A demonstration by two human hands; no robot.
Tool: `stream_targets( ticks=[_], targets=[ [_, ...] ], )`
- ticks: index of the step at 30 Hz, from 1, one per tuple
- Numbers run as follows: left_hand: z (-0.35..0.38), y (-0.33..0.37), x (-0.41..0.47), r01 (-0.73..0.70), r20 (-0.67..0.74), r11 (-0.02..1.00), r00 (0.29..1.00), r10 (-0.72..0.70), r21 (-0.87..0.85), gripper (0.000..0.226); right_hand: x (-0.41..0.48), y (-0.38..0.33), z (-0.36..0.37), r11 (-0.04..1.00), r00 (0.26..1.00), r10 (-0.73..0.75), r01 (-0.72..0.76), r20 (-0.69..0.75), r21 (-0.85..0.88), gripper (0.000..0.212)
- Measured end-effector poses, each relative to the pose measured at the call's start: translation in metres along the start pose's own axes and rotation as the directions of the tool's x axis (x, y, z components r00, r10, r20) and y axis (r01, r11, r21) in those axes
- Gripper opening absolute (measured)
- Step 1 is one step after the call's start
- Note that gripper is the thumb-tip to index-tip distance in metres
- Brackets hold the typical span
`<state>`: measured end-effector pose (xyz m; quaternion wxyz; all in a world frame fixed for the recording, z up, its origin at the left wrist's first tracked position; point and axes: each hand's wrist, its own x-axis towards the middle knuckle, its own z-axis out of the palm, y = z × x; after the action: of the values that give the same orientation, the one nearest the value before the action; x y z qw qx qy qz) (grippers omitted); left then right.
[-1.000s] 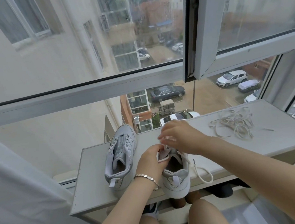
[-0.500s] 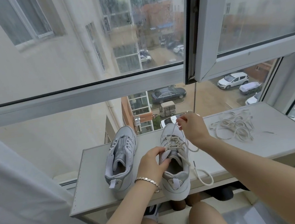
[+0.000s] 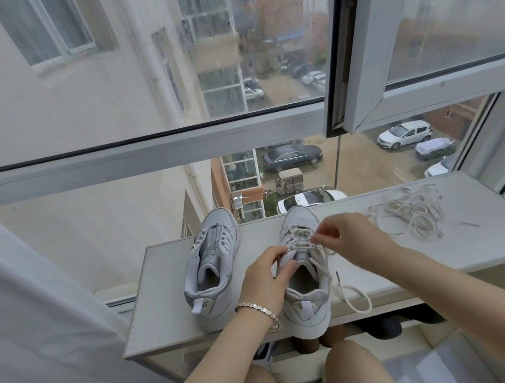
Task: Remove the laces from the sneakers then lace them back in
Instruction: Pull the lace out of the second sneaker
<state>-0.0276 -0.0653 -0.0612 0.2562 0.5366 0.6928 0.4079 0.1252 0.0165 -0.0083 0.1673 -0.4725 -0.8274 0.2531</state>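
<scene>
Right hand (image 3: 352, 241) of the person reaches across the laced sneaker (image 3: 307, 311) and pinches a strand of its lace (image 3: 299, 239) between curled fingers, over the crossings about midway up the shoe. The left hand (image 3: 264, 281), with a bracelet (image 3: 259, 308) at the wrist, grips the tongue at the shoe's opening, thumb on one side and fingers on the other, holding the shoe steady on the surface (image 3: 163, 304). One free end of the lace (image 3: 356, 302) trails off the shoe's right side and curls near the front edge of the surface. Just to the left stands the other sneaker (image 3: 211, 261), its eyelets bare, and well to the right a loose lace (image 3: 410, 213) lies in a tangled heap, touching neither shoe. From this layout the step in hand looks like work on the second shoe's lace. With one shoe already stripped and its lace set aside, unlacing seems the likelier reading, though the frame alone cannot rule out threading back in. If it is unlacing, the next move calls for drawing the pinched strand up and out of its eyelet while the left hand keeps the shoe from lifting, then working down crossing by crossing toward the toe. The trailing end needs to run free and not snag on the heel or slip over the edge of the surface.
</scene>
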Motion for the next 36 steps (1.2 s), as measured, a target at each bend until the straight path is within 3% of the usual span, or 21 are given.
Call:
stream_targets(
  ticks=[3, 8, 12, 17, 22, 24, 25, 27, 28, 30, 32, 33, 34, 35, 36],
  targets=[
    [0.003, 0.004, -0.003, 0.018, -0.044, 1.0, 0.999, -0.019, -0.024, 0.026, -0.004, -0.003, 0.006, 0.999, 0.998, 0.032, -0.035, 0.054, 0.04, 0.011],
    [0.003, 0.012, -0.002, 0.0, -0.087, 1.0, 0.996, 0.001, 0.008, 0.026, -0.005, -0.003, 0.005, 0.976, 0.995, 0.071, -0.084, 0.07, 0.201, 0.023],
    [0.003, 0.017, -0.002, -0.045, -0.113, 0.997, 0.992, 0.053, 0.066, 0.023, 0.002, -0.004, 0.007, 0.967, 0.986, 0.106, -0.132, 0.128, 0.218, 0.015],
    [0.002, 0.014, -0.001, -0.103, -0.083, 0.974, 0.989, 0.122, 0.201, 0.027, 0.012, -0.005, 0.009, 0.963, 0.982, 0.093, -0.131, 0.165, 0.236, 0.018],
    [-0.003, 0.016, 0.006, -0.133, 0.012, 0.939, 0.991, 0.136, 0.318, 0.032, 0.015, 0.0, 0.009, 0.902, 0.986, 0.129, -0.161, 0.107, 0.4, 0.019],
    [-0.006, 0.017, 0.007, -0.142, 0.038, 0.932, 0.99, 0.137, 0.333, 0.033, 0.015, 0.0, 0.008, 0.972, 0.999, 0.013, -0.022, 0.038, 0.234, 0.02],
    [-0.007, 0.017, 0.007, -0.144, 0.044, 0.931, 0.99, 0.137, 0.335, 0.034, 0.016, -0.001, 0.007, 0.994, 0.995, -0.092, 0.088, 0.044, 0.071, 0.018],
    [-0.008, 0.017, 0.006, -0.158, 0.06, 0.923, 0.987, 0.147, 0.351, 0.035, 0.018, 0.001, 0.004, 0.931, 0.961, -0.266, 0.276, 0.075, -0.241, 0.014],
    [-0.008, 0.017, 0.005, -0.168, 0.068, 0.917, 0.986, 0.154, 0.361, 0.035, 0.021, 0.005, 0.002, 0.916, 0.96, -0.279, 0.277, 0.036, -0.291, 0.015],
    [-0.008, 0.016, 0.004, -0.172, 0.065, 0.914, 0.985, 0.16, 0.367, 0.035, 0.026, 0.015, 0.0, 0.971, 0.979, -0.156, 0.128, -0.133, -0.201, 0.015],
    [-0.008, 0.015, 0.003, -0.16, 0.053, 0.916, 0.987, 0.151, 0.368, 0.034, 0.026, 0.016, 0.002, 0.991, 0.972, 0.117, -0.101, -0.206, 0.085, 0.011],
    [-0.007, 0.014, 0.003, -0.154, 0.048, 0.916, 0.988, 0.147, 0.371, 0.035, 0.026, 0.015, 0.005, 0.915, 0.945, 0.294, -0.235, -0.145, 0.328, 0.01],
    [-0.007, 0.013, 0.002, -0.149, 0.042, 0.917, 0.989, 0.144, 0.371, 0.034, 0.027, 0.011, 0.007, 0.705, 0.893, 0.451, -0.361, 0.007, 0.611, 0.011],
    [-0.006, 0.013, 0.002, -0.144, 0.036, 0.919, 0.989, 0.141, 0.367, 0.034, 0.029, 0.006, 0.007, 0.388, 0.823, 0.522, -0.463, 0.224, 0.796, 0.013],
    [-0.006, 0.013, 0.003, -0.14, 0.028, 0.921, 0.99, 0.139, 0.363, 0.034, 0.031, 0.004, 0.008, 0.09, 0.761, 0.506, -0.515, 0.407, 0.852, 0.016]
  ],
)
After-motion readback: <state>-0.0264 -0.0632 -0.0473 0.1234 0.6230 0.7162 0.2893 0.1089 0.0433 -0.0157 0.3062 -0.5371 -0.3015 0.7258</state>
